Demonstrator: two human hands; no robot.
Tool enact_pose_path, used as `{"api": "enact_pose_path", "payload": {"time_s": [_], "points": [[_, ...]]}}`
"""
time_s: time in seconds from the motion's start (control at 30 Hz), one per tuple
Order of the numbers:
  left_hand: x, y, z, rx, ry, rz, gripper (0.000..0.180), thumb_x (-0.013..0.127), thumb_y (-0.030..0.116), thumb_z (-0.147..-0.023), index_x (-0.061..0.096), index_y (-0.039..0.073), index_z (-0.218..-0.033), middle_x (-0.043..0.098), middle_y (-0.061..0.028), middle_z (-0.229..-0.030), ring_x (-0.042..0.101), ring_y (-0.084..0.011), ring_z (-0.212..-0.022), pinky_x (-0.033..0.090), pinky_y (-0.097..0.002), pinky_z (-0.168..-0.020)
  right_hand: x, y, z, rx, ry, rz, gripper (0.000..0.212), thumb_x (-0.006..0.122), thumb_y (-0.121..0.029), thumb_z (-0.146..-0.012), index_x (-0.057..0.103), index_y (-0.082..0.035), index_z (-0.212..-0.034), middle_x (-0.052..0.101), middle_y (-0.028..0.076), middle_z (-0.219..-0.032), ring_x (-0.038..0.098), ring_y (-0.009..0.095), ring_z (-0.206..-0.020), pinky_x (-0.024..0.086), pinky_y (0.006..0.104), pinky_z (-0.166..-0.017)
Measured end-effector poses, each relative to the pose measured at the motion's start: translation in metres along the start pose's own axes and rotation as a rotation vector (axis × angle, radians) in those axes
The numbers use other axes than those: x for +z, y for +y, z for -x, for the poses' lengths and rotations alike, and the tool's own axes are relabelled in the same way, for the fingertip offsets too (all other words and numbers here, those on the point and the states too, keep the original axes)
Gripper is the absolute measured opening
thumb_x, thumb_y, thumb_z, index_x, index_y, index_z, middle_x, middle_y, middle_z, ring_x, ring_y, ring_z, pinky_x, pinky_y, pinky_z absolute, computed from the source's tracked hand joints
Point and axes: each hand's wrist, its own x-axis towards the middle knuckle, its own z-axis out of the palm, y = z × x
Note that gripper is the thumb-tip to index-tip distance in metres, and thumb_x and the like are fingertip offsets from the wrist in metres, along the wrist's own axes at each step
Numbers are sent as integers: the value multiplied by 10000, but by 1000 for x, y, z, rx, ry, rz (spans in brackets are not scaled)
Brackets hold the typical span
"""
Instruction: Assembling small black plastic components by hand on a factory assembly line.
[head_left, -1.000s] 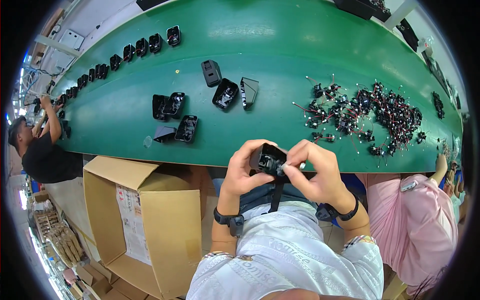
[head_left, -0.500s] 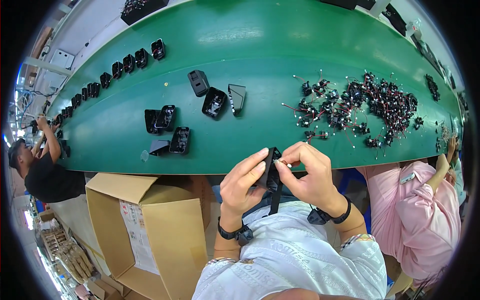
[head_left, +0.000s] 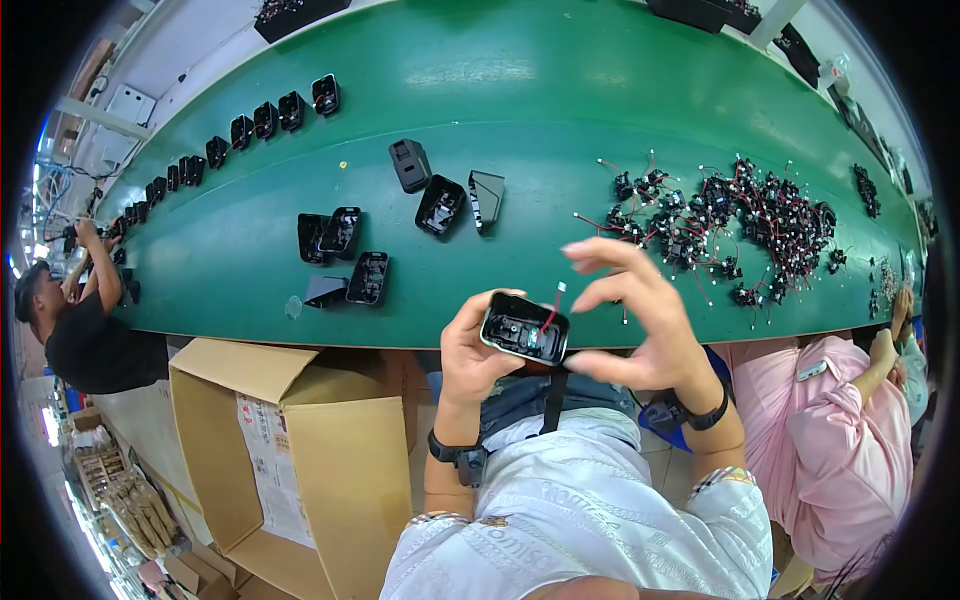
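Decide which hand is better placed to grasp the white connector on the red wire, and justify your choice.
The right hand, probably: it is open, looks empty and hovers near the white connector, while the left hand is busy gripping the black housing.

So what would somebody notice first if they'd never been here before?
Probably the green table curving across the picture, with a heap of black parts and red wires on its right. Then the open black case in the left hand, near the table's front edge, a red wire sticking from it, with the right hand beside it. An open cardboard box stands at lower left.
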Motion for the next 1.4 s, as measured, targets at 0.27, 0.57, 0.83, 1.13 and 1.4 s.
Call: {"api": "enact_pose_path", "payload": {"time_s": [0.27, 0.57, 0.83, 1.13, 1.4], "points": [[-13, 7, -22, -132, -136, 164, 978, 840, 409, -853, 302, -10, -1554, 560, -92, -1394, 563, -185, -1278, 440, -349, -1091, 14, 1, -67, -295, -510, -42, 387, 903, -202, -720, 578, -93, -900, 538, 188, -1467, 577, 401, -1253, 469, 481, -1044], [-39, 63, -7, 469, 530, -912, 228, 625, 11, -922, 605, -5, -1149, 707, -140, -1039, 672, -237, -988, 527, -381, -929, 95, 79, -292, -340, -284, 400, 280, 837, -203, -723, 619, -72, -842, 609, 177, -1301, 623, 379, -1065, 529, 440, -894], [-72, 36, -9, 717, 741, -1526, 384, 758, 115, -785, 623, 45, -1138, 584, -179, -1301, 501, -430, -1273, 384, -530, -1083, 158, 178, -387, -53, -332, 497, 324, 888, -254, -704, 641, -76, -816, 572, 199, -1394, 570, 394, -1235, 504, 437, -995], [-74, 36, -16, 508, 695, -1626, 375, 754, 83, -791, 655, 56, -1151, 601, -139, -1321, 497, -395, -1316, 380, -514, -1098, 35, 110, -291, -251, -300, 556, 367, 804, -257, -842, 624, -96, -1118, 517, 164, -1446, 535, 396, -1286, 464, 461, -1064], [-74, 42, -19, 669, 456, -1556, 196, 758, -18, -797, 709, 42, -978, 717, -88, -1064, 667, -338, -1071, 506, -435, -947, -88, 25, -66, 114, -473, 691, 158, 760, -185, -830, 689, -89, -933, 672, 92, -866, 672, 323, -823, 541, 429, -709]]}}
